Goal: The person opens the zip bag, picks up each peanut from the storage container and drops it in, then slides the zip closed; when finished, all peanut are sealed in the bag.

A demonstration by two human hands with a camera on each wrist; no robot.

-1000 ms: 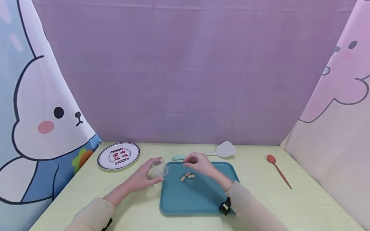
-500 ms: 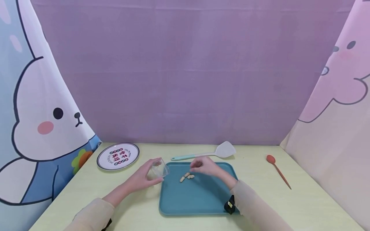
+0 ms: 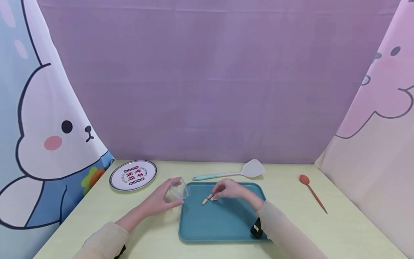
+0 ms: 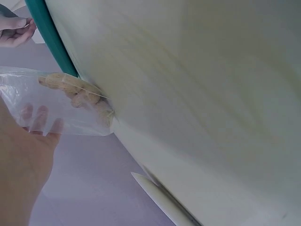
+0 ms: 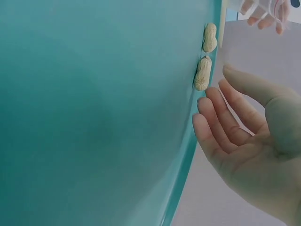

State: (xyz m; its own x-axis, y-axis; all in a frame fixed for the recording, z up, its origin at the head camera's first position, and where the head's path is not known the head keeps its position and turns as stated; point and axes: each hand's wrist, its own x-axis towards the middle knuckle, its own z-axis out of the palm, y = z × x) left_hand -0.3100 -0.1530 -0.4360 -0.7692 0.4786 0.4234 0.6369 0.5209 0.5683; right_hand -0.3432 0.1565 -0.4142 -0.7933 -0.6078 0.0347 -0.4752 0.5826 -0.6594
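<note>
My left hand (image 3: 159, 199) grips a clear plastic cup (image 3: 180, 189) tilted on its side at the tray's left edge. In the left wrist view, several peanuts (image 4: 75, 88) show through the cup's wall. On the teal tray (image 3: 220, 225), a few unshelled peanuts (image 3: 205, 201) lie close together near the far left. My right hand (image 3: 228, 189) is low over the tray, its fingertips right at these peanuts. The right wrist view has its thumb and fingers (image 5: 228, 125) apart and bent, with nothing between them, just beside a peanut (image 5: 203, 74).
A white plate (image 3: 133, 175) with red characters lies at the back left. Behind the tray is a spatula (image 3: 253, 168) with a pale green handle. An orange-red spoon (image 3: 304, 179) lies to the right. A purple curtain (image 3: 207, 82) closes off the table's back.
My right hand has moved from above the peanuts slightly right, then down to them; its fingers now overlap the rightmost one. My left hand and the cup have stayed in place.
</note>
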